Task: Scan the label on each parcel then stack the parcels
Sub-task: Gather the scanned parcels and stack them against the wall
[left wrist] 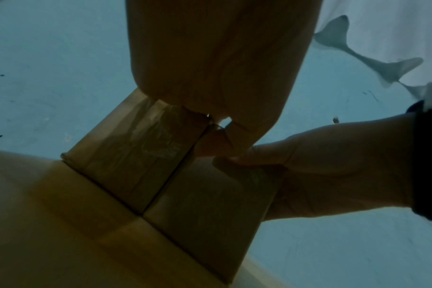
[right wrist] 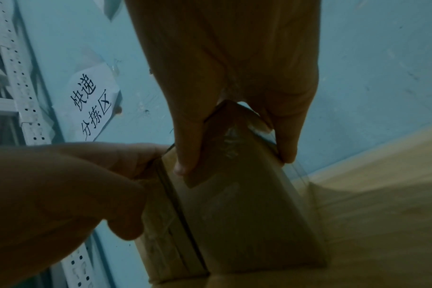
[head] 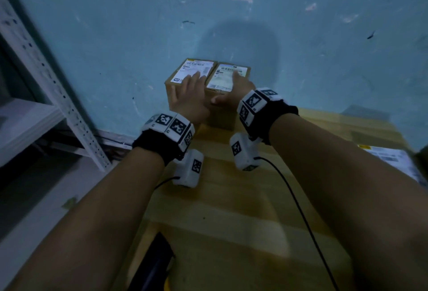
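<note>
Two small cardboard parcels stand side by side at the far end of the wooden table, against the blue wall, each with a white label on top. My left hand (head: 190, 91) lies flat on the left parcel (head: 185, 70), fingers straight over its label and thumb spread to the left. My right hand (head: 231, 91) holds the right parcel (head: 222, 77): fingers across the top, thumb on the near face. The right wrist view shows that thumb (right wrist: 185, 165) and an outer finger (right wrist: 289, 154) straddling the right parcel (right wrist: 247, 214). In the left wrist view the two parcels' near faces (left wrist: 126, 155) touch.
A white perforated metal rack (head: 46, 77) stands at the left. Another labelled parcel (head: 389, 158) lies at the table's right edge. A black object (head: 157, 265) sits at the near edge of the table (head: 231, 198). A paper sign (right wrist: 94, 101) is taped to the wall.
</note>
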`<action>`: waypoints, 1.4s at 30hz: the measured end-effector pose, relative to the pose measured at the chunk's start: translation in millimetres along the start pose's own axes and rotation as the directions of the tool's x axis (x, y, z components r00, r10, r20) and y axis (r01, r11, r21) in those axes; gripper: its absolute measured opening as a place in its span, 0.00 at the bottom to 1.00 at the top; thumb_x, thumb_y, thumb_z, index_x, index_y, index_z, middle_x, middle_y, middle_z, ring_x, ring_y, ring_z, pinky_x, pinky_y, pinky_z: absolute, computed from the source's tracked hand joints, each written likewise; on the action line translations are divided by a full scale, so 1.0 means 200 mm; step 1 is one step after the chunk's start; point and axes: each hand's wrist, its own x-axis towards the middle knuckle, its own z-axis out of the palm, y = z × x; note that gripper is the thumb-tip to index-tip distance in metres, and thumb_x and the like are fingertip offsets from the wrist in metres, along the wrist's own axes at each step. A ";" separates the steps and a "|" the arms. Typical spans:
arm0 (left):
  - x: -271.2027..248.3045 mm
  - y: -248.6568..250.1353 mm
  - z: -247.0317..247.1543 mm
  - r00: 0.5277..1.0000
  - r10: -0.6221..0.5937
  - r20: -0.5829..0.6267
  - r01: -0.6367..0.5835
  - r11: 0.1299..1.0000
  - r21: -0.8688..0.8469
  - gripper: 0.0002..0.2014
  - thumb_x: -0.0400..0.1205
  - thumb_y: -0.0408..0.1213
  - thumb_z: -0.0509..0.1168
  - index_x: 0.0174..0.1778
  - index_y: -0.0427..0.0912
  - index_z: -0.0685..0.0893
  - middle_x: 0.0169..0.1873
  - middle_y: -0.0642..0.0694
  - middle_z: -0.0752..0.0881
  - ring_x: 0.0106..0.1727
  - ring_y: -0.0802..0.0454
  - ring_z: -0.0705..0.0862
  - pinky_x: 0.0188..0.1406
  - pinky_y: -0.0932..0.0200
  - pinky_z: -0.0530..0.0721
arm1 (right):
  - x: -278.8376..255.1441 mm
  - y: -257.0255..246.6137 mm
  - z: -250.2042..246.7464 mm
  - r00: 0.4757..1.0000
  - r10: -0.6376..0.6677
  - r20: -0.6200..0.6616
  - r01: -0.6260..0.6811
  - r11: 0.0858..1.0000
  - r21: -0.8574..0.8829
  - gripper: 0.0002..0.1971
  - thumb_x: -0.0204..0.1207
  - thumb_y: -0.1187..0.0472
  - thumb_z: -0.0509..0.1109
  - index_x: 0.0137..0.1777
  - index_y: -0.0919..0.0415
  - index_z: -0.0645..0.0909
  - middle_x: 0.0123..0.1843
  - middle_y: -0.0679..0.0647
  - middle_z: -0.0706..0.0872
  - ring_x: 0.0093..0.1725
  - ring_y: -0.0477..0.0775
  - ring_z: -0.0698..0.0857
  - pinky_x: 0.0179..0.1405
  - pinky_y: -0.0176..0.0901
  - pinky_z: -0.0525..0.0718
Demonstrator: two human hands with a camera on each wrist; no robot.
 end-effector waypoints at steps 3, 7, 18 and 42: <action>-0.01 0.01 -0.01 1.000 -0.003 0.031 0.004 1.000 -0.017 0.39 0.80 0.36 0.62 0.83 0.46 0.46 0.84 0.50 0.43 0.84 0.50 0.40 0.80 0.38 0.37 | -0.02 0.00 -0.01 0.999 0.014 0.038 -0.015 1.000 0.005 0.59 0.65 0.38 0.75 0.83 0.55 0.36 0.84 0.64 0.53 0.81 0.66 0.61 0.76 0.57 0.68; -0.07 0.02 -0.09 0.997 -0.005 0.081 0.011 0.997 -0.074 0.41 0.83 0.45 0.61 0.83 0.47 0.39 0.83 0.52 0.37 0.83 0.51 0.34 0.78 0.34 0.35 | -0.15 0.01 -0.04 0.999 0.013 0.040 -0.020 0.987 0.161 0.61 0.67 0.43 0.77 0.81 0.48 0.29 0.84 0.65 0.35 0.84 0.66 0.46 0.79 0.59 0.57; -0.46 0.47 -0.41 0.975 0.219 0.029 -0.188 0.889 -0.417 0.34 0.83 0.32 0.62 0.82 0.44 0.52 0.83 0.42 0.52 0.82 0.45 0.56 0.81 0.44 0.56 | -0.83 0.04 -0.39 0.990 0.027 -0.141 0.041 0.888 0.458 0.42 0.74 0.60 0.72 0.82 0.63 0.51 0.78 0.67 0.66 0.77 0.66 0.68 0.76 0.55 0.67; -1.14 1.43 -0.13 0.857 0.473 0.204 -0.121 0.570 -0.813 0.36 0.81 0.25 0.64 0.82 0.37 0.53 0.76 0.37 0.69 0.73 0.44 0.72 0.56 0.66 0.73 | -1.51 1.07 -0.84 0.898 0.307 -0.314 -0.090 0.828 0.553 0.40 0.66 0.61 0.79 0.77 0.61 0.66 0.68 0.54 0.79 0.68 0.55 0.78 0.73 0.52 0.73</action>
